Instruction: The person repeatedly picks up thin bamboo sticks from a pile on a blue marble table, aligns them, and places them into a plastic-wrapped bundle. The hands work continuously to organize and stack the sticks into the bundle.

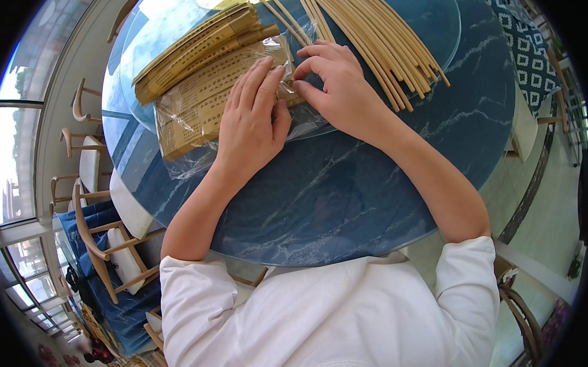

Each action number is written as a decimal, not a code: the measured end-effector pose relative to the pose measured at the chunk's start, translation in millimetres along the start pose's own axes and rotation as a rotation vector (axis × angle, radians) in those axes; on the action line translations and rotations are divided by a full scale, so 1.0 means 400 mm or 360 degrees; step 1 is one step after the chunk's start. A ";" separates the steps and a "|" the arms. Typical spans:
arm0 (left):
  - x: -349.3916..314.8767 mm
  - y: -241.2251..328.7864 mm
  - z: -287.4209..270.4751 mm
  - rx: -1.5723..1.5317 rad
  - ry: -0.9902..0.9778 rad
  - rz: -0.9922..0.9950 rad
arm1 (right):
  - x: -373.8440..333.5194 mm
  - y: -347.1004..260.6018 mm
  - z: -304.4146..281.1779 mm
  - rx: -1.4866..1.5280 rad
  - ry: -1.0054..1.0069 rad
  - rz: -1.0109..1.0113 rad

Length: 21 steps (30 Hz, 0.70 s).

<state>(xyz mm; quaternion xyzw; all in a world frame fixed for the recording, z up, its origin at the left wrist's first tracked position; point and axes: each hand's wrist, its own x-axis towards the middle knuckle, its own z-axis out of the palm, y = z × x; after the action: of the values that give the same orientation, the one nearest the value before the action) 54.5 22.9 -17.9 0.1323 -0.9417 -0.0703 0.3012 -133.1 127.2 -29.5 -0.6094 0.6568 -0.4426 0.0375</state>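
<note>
My left hand (pixel 254 114) lies with its fingers stretched over a stack of brown printed paper sleeves (pixel 196 118). The stack is in a clear plastic bag (pixel 187 170). My right hand (pixel 336 85) is at the right end of the bag, its index finger and thumb bent close together in a pinch. Whatever is between those fingertips is too small to make out. Two thin wooden chopsticks (pixel 288 16) reach toward the right knuckles. Beyond my left hand, more long paper sleeves (pixel 195 47) lie loosely piled on the bagged stack.
A wide pile of wooden chopsticks (pixel 383 44) lies to the right of my right hand. Everything rests on a round blue marbled table (pixel 326 197) with a glass turntable (pixel 451 34). Wooden chairs (pixel 120 248) stand on the left, near a blue-covered table (pixel 118 307).
</note>
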 end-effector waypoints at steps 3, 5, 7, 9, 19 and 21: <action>0.002 0.000 0.001 -0.0014 0.0002 0.0003 | -0.003 -0.002 0.011 -0.0071 0.0085 -0.0041; 0.001 0.001 0.000 -0.0003 0.0013 0.0014 | -0.004 -0.002 0.012 -0.0114 0.0142 -0.0091; 0.003 0.002 0.000 -0.0001 0.0016 0.0016 | -0.003 -0.002 0.011 -0.0172 0.0197 -0.0163; 0.004 0.003 -0.002 -0.0007 0.0009 0.0008 | -0.001 -0.006 -0.003 -0.0249 0.0224 -0.0204; 0.003 0.004 -0.001 -0.0011 0.0008 -0.0006 | -0.007 0.016 0.007 -0.0237 0.0188 -0.0204; 0.001 0.002 0.000 -0.0007 0.0015 0.0000 | -0.008 0.011 0.003 -0.0218 0.0157 -0.0207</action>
<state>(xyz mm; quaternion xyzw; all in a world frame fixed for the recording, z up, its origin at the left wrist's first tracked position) 54.0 23.6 -17.7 0.1321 -0.9401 -0.0719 0.3058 -135.0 128.3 -34.6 -0.6293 0.6457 -0.4276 -0.0653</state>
